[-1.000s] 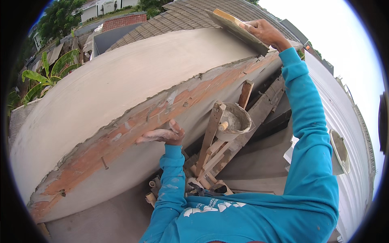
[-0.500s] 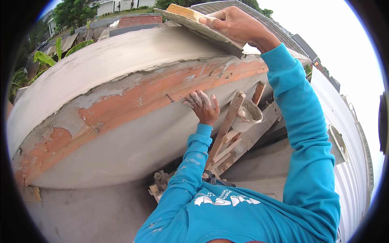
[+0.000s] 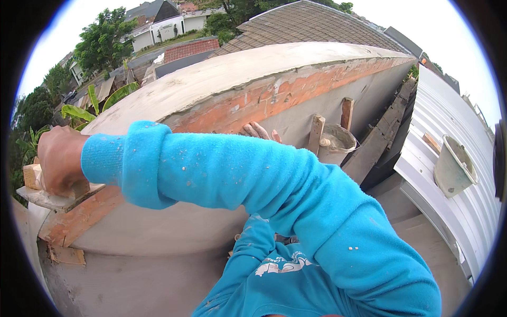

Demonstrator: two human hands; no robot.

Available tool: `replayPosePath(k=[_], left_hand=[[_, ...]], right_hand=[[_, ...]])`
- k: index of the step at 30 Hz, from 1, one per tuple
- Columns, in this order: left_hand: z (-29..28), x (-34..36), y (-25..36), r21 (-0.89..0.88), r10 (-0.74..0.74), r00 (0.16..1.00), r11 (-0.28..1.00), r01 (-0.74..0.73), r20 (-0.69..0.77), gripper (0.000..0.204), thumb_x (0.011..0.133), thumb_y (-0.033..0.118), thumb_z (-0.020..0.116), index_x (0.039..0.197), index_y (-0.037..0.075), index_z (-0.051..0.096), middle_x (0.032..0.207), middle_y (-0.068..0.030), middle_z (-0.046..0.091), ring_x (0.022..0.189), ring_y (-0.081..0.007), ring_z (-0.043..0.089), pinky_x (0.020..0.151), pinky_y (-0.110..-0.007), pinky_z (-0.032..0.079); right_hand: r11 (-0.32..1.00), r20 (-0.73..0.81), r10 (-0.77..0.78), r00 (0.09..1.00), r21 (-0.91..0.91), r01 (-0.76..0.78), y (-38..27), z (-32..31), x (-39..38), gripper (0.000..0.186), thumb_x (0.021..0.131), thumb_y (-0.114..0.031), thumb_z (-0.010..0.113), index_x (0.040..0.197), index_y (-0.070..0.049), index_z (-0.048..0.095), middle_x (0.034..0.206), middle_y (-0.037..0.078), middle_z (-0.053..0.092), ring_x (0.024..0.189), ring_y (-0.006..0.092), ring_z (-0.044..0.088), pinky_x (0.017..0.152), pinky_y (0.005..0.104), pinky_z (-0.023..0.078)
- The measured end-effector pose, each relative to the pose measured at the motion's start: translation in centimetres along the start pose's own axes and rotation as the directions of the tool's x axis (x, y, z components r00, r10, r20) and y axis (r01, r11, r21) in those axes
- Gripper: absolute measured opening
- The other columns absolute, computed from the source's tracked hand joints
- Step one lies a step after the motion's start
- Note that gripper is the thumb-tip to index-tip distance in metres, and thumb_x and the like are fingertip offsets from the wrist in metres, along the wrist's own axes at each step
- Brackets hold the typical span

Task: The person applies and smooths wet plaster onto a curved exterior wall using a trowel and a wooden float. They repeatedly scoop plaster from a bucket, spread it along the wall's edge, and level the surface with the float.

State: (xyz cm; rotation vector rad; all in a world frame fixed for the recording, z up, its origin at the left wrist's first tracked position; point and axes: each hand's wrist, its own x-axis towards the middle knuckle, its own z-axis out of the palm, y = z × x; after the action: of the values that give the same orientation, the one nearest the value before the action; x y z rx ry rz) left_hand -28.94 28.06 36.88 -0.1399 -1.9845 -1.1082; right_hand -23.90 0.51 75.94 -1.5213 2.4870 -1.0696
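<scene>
The right hand (image 3: 62,161) is closed around the wooden grip of a plastering float (image 3: 46,197), which is at the far left, by the wall's near end. Partly hidden behind the right sleeve (image 3: 211,164), the left hand (image 3: 257,130) shows extended, parted fingers beside the exposed brick strip (image 3: 296,89). One bucket (image 3: 331,155) stands by wooden posts, another (image 3: 448,177) on corrugated metal roofing (image 3: 429,116).

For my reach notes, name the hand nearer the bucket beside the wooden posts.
Left. The left hand is left of that bucket, by the exposed brick; the right hand, gripping the plastering float, is much farther left.
</scene>
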Motion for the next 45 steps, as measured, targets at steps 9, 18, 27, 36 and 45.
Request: replayPosePath(k=[9,18,27,36,45], left_hand=[[-7.4,-2.8,-2.2,-0.073,-0.091,0.985,0.992,0.103,0.148,0.046,0.099,0.035,0.052,0.124,-0.003,0.056,0.120,-0.0211,0.058,0.108,-0.0332,0.056,0.088,-0.044,0.044],[-9.2,-6.4,6.2,-0.327,-0.176,0.482,0.537,0.778,0.858,0.050,0.103,0.042,0.046,0.118,-0.002,0.064,0.109,-0.0140,0.070,0.090,-0.0222,0.068,0.078,-0.034,0.056],[-6.6,-4.3,11.8,-0.055,0.091,0.031,0.275,0.960,0.995,0.069,0.100,0.062,0.036,0.115,-0.001,0.062,0.095,-0.0157,0.069,0.074,-0.0199,0.066,0.060,-0.029,0.055],[-3.4,-5.6,13.6,-0.069,-0.060,0.057,-0.237,0.969,0.997,0.061,0.096,0.057,0.048,0.134,0.009,0.050,0.115,-0.0137,0.065,0.084,-0.0287,0.068,0.060,-0.038,0.056],[0.0,-6.3,13.2,-0.169,-0.294,0.116,-0.162,0.972,0.949,0.053,0.097,0.044,0.054,0.138,0.011,0.047,0.128,-0.0079,0.058,0.105,-0.0257,0.062,0.072,-0.041,0.055]], right_hand=[[0.769,-0.381,0.034,0.924,0.601,0.219,6.8,-5.6,-21.1,0.052,0.098,-0.044,0.054,0.119,0.002,0.067,0.094,0.014,0.071,0.086,0.0167,0.064,0.078,0.0338,0.051],[0.758,-0.729,0.641,0.242,0.551,-0.349,21.8,-1.2,-52.2,0.050,0.095,-0.032,0.060,0.135,-0.002,0.054,0.129,0.012,0.059,0.118,0.0196,0.055,0.096,0.0343,0.046],[0.752,-0.704,0.611,0.362,0.374,-0.543,24.3,4.4,-58.9,0.048,0.092,-0.023,0.064,0.135,-0.006,0.053,0.138,0.015,0.055,0.128,0.0254,0.052,0.100,0.0376,0.046],[-0.156,-0.285,0.717,0.636,0.824,0.545,28.7,6.0,-58.5,0.045,0.102,-0.030,0.046,0.134,0.001,0.047,0.120,0.017,0.062,0.110,0.0274,0.062,0.092,0.0427,0.053],[0.209,-0.155,0.881,0.447,0.975,-0.074,32.6,0.7,-61.3,0.042,0.102,-0.025,0.049,0.132,0.004,0.051,0.115,0.013,0.066,0.109,0.0208,0.060,0.096,0.0342,0.048]])
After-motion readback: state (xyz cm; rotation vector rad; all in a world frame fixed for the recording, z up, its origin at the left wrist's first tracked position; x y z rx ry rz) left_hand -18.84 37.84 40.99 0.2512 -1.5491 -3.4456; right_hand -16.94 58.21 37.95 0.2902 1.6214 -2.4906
